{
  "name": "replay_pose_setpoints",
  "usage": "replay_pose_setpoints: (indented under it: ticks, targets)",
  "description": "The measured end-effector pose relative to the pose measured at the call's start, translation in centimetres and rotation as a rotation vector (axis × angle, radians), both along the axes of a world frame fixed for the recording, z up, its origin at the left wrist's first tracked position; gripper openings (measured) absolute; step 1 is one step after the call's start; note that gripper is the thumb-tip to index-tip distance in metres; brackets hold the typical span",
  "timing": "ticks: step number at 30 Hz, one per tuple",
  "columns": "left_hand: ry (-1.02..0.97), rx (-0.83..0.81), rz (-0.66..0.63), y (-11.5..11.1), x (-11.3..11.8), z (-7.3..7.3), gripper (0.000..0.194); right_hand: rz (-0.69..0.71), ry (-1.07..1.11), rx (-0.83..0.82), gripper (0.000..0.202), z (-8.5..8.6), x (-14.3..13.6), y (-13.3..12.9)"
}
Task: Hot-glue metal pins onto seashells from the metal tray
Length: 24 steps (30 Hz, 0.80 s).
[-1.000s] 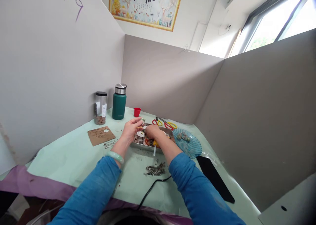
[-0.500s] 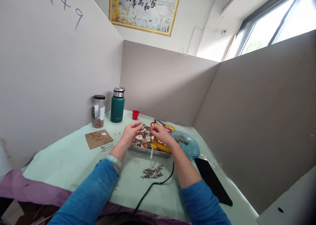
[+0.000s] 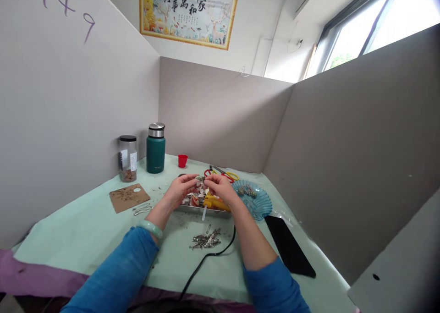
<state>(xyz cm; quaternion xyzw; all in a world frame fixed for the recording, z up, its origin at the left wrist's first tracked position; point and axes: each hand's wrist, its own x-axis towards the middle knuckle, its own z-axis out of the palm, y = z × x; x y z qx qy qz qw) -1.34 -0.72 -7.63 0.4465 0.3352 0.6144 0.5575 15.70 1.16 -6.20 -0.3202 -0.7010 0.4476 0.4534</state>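
Note:
Over the metal tray [image 3: 192,209] my two hands meet with fingertips close together. My left hand [image 3: 182,189] is closed in a pinch on a small greenish piece [image 3: 199,178], too small to name. Facing it, my right hand [image 3: 218,187] has its fingers pinched near the same piece; what they hold, if anything, I cannot make out. Shell-like fragments [image 3: 194,199] in white, brown and orange fill the tray below. A yellow glue gun [image 3: 217,202] rests across the tray's right side, its pale glue stick pointing toward me.
Silvery metal clips [image 3: 206,239] lie in a pile before the tray, beside a black cord [image 3: 209,255]. Right are a blue dish [image 3: 256,203] and a black phone-like slab [image 3: 290,246]. Behind stand scissors [image 3: 230,175], a red cup [image 3: 182,161], a green bottle [image 3: 156,150] and a jar [image 3: 128,159].
The view has swung slightly to the right, so everything sits further left. My right hand has come closer to my left, and their fingertips now nearly touch at the small greenish piece.

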Motion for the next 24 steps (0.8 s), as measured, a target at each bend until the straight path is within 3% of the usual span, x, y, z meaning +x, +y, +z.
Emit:
replay_pose_setpoints:
  ticks: [11,19,24]
  targets:
    - [0.017,-0.009,-0.031,-0.20,0.08,0.23,0.037,-0.172,-0.154,0.108,0.009,-0.51,-0.19,0.41]
    - [0.045,-0.003,-0.067,-0.11,-0.10,0.15,0.034,-0.098,-0.104,-0.011,0.007,-0.37,-0.13,0.09]
    - [0.043,-0.015,-0.052,-0.46,0.13,0.45,0.034,-0.142,-0.112,0.108,0.011,-0.62,-0.16,0.21]
